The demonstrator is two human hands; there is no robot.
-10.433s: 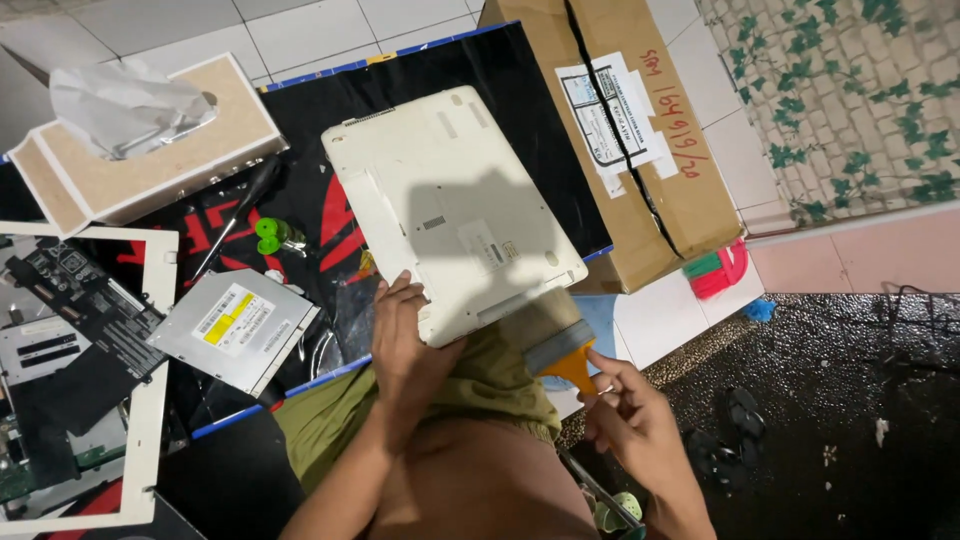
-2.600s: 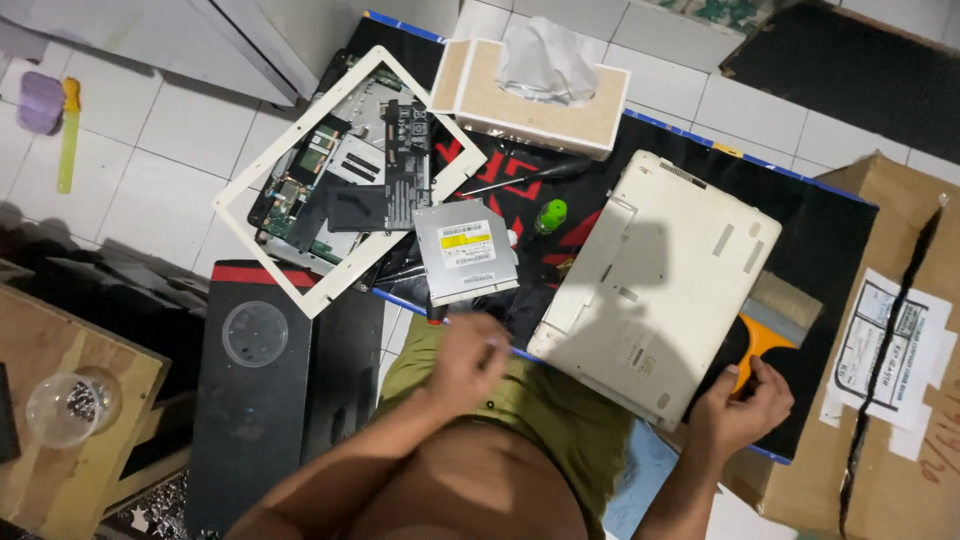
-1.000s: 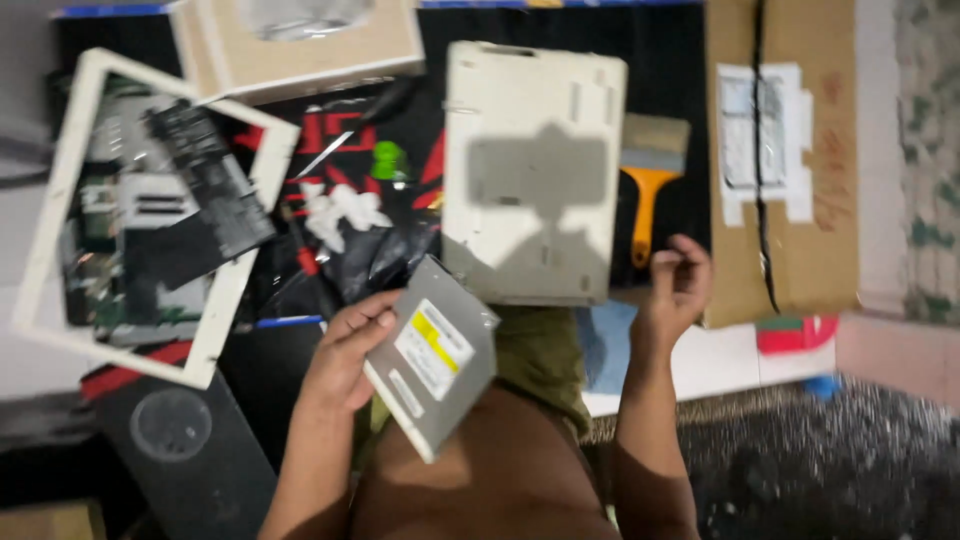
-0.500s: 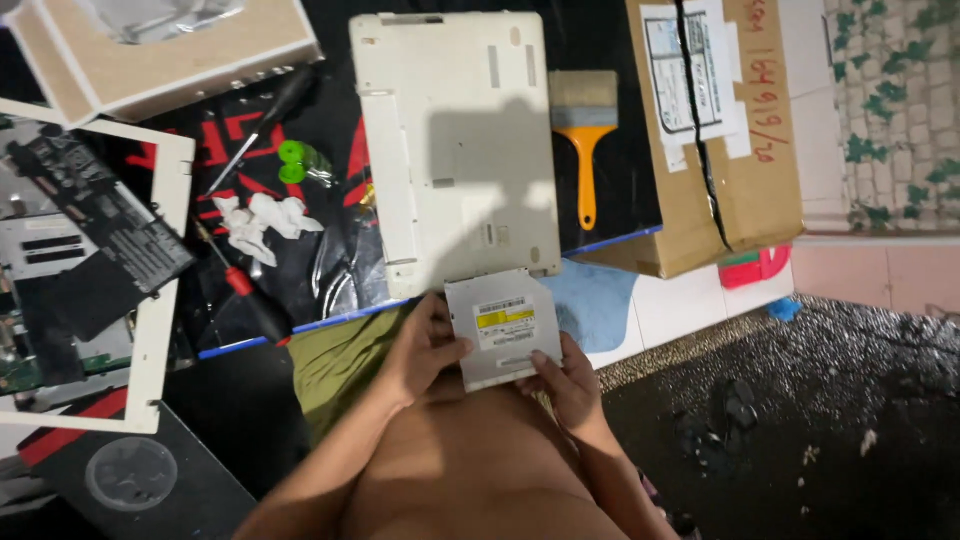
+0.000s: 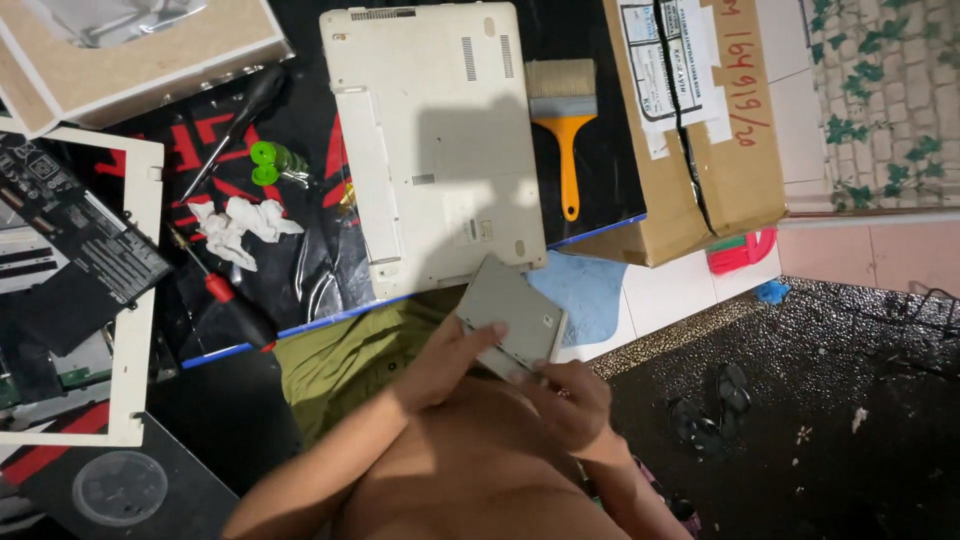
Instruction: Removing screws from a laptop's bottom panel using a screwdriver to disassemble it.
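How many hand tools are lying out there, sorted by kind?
Screwdrivers: 3, a black one, a green-handled one and a red-handled one
Paintbrushes: 1, orange handle
Total: 4

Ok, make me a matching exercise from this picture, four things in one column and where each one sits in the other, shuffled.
Things:
1. optical drive
2. paintbrush
3. cardboard box
4. crumpled tissue

Places:
A. on the black mat, left of the upturned laptop
B. held in the left hand and right hand
C. far right, partly on the tiles
D. between laptop and box

Pairs: 1-B, 2-D, 3-C, 4-A
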